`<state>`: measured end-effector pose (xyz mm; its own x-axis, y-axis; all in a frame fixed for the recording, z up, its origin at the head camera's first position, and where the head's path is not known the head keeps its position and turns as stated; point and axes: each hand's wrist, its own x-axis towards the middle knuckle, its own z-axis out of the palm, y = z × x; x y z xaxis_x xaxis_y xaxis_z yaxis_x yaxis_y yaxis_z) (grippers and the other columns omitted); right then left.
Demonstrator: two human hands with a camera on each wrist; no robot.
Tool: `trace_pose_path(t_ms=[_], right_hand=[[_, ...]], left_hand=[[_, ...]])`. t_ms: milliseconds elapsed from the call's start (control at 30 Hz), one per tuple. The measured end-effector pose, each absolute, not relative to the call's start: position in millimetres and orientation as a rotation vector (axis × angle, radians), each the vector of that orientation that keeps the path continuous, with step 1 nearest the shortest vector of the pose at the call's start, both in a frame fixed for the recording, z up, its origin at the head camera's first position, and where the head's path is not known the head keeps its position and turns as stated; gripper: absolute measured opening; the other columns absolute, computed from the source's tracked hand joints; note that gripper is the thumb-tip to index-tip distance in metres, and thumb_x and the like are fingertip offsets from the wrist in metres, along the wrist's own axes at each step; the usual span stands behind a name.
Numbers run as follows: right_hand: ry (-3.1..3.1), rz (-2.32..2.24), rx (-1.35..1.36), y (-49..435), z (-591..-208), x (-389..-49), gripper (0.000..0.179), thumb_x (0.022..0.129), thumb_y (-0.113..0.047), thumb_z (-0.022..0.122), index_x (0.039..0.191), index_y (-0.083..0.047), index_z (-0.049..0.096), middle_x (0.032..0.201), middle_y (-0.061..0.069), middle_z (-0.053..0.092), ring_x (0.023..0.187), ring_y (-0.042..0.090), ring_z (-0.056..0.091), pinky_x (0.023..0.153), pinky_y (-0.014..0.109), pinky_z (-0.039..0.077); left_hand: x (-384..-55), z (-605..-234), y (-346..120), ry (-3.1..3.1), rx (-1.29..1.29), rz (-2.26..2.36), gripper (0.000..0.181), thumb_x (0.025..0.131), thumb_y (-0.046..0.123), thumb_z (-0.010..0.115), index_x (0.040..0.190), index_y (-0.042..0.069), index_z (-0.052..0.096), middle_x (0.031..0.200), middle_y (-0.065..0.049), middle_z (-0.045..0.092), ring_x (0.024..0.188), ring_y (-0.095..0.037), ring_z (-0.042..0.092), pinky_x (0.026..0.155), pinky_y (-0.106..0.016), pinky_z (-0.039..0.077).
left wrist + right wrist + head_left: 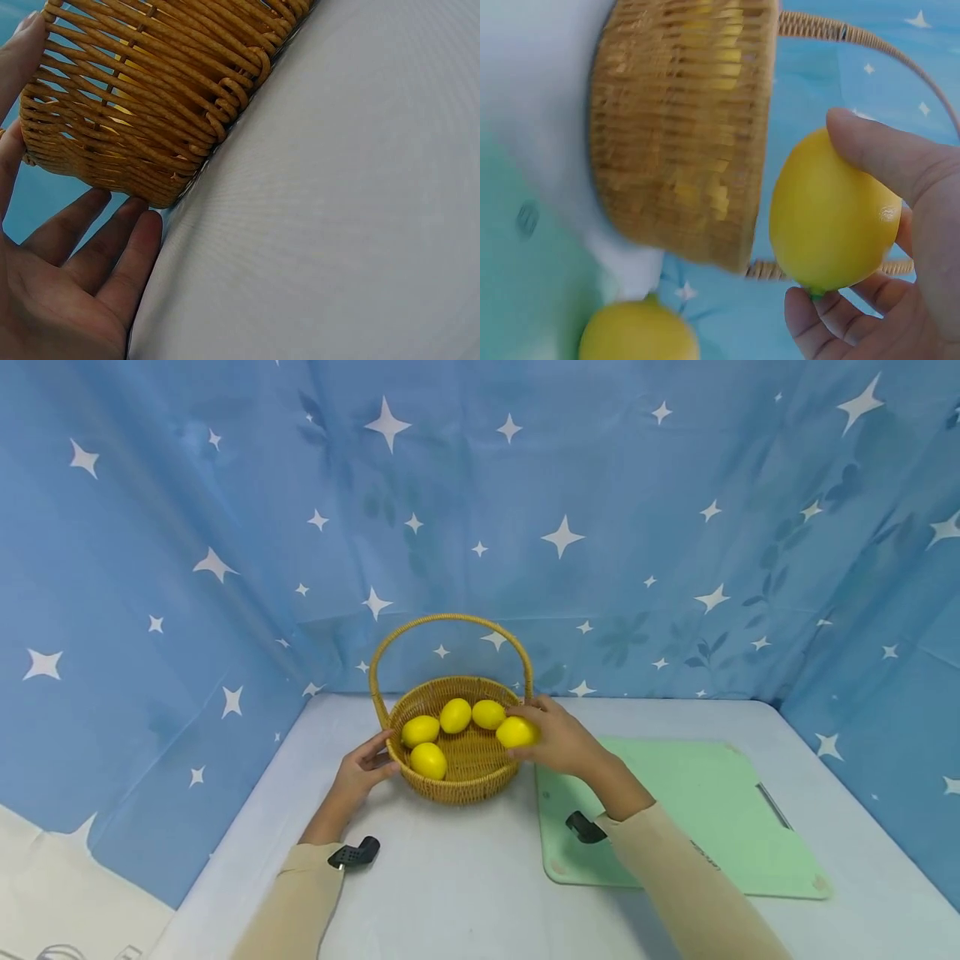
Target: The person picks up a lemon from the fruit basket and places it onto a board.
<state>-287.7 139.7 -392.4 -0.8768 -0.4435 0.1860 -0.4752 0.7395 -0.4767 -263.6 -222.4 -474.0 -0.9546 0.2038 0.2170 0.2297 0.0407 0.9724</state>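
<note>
Basket (462, 792), round, golden-tan and woven, arched handle upright: head view, standing on a white table (427, 877). Contents: four smooth yellow oval lemons (455, 716), presumably kept from rolling by the wall. Fifth lemon (517, 732), likewise yellow: at the basket's right rim, in the bare right hand (558, 739). Bare left hand (358, 777): against the left wall, apparently to steady it. Flat pale-green board (675, 777): to the right; dark lettering (705, 857) beside a beige sleeve (693, 889), illegible.

Left wrist view: left fingers spread and nearly straight, tips at the woven wall, thumb near the rim; a light touch seems enough, the base resting on the table.

Right wrist view: thumb and fingers pinch the fifth lemon by its sides, green tip exposed; the hold seems suited to smooth, rounded skin. Another lemon (639, 334), yellow, blurred, lower left; support cannot be told. Dark mark (526, 218) on the board: blurred, unreadable. Brands: none legible.
</note>
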Motion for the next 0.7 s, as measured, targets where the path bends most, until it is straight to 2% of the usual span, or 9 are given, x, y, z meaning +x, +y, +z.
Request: trace_pose_path(t_ms=[167, 433, 700], right_hand=[[-2.873, 0.824, 0.733, 162, -396, -290, 0.064, 0.082, -0.039, 0.079, 0.138, -0.022, 0.056, 0.118, 0.001, 0.046, 0.096, 0.022, 0.051, 0.081, 0.041, 0.048], [-2.868, 0.829, 0.661, 190, -402, -287, 0.063, 0.083, -0.038, 0.078, 0.138, -0.019, 0.055, 0.122, 0.003, 0.045, 0.097, 0.024, 0.052, 0.08, 0.043, 0.049], [-2.875, 0.813, 0.603, 218, -412, -286, 0.064, 0.084, -0.04, 0.076, 0.139, -0.017, 0.054, 0.126, 0.009, 0.044, 0.102, 0.028, 0.052, 0.085, 0.048, 0.047]], left_hand=[[-265, -474, -223, -2.26, -0.478, -2.105, 0.067, 0.09, 0.002, 0.068, 0.148, -0.004, 0.035, 0.147, -0.029, 0.036, 0.126, -0.049, 0.043, 0.087, -0.023, 0.05], [-265, -474, -223, -2.244, -0.475, -2.127, 0.066, 0.09, 0.0, 0.067, 0.148, -0.003, 0.036, 0.147, -0.029, 0.037, 0.126, -0.049, 0.042, 0.087, -0.023, 0.05], [-263, -471, -223, -2.233, -0.492, -2.143, 0.065, 0.091, -0.001, 0.067, 0.148, -0.005, 0.035, 0.147, -0.03, 0.035, 0.126, -0.05, 0.041, 0.087, -0.023, 0.05]])
